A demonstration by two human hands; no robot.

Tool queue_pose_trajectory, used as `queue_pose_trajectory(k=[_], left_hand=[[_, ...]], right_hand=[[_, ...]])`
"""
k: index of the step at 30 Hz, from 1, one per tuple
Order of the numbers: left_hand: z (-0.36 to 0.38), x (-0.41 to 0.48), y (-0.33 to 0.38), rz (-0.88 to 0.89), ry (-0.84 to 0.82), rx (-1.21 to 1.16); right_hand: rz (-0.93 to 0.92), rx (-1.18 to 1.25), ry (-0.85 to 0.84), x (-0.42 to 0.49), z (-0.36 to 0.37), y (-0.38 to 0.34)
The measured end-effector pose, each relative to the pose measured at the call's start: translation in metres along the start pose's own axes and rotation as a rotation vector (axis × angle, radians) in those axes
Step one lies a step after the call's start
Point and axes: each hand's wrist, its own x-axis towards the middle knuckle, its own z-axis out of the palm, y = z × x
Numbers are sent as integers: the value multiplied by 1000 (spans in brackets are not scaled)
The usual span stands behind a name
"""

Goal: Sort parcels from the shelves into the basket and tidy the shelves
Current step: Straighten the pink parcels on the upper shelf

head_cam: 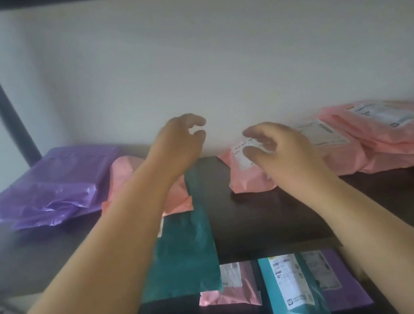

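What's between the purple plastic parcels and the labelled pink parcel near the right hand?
Head view: a pink plastic parcel, a teal plastic parcel, then bare dark shelf.

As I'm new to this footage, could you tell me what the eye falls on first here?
Two bare arms reach in from below over the dark shelf. A teal parcel hangs over its front edge at centre, between purple parcels on the left and a pink stack on the right.

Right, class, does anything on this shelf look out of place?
The dark teal plastic mailer overhangs the front edge of the dark shelf, while the purple plastic parcels and pink plastic parcels sit stacked further back.
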Motion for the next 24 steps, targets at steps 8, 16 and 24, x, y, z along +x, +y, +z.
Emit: queue_pose_trajectory(k=[8, 16, 24], left_hand=[[-57, -15, -74, -329, 1, 276], [-58, -39, -96, -301, 2, 133], [-70, -37, -81, -339, 201, -420]], right_hand=[[225, 416, -414, 22, 70, -34], [211, 372, -526, 21, 104, -49], [146, 585, -366, 26, 80, -52]])
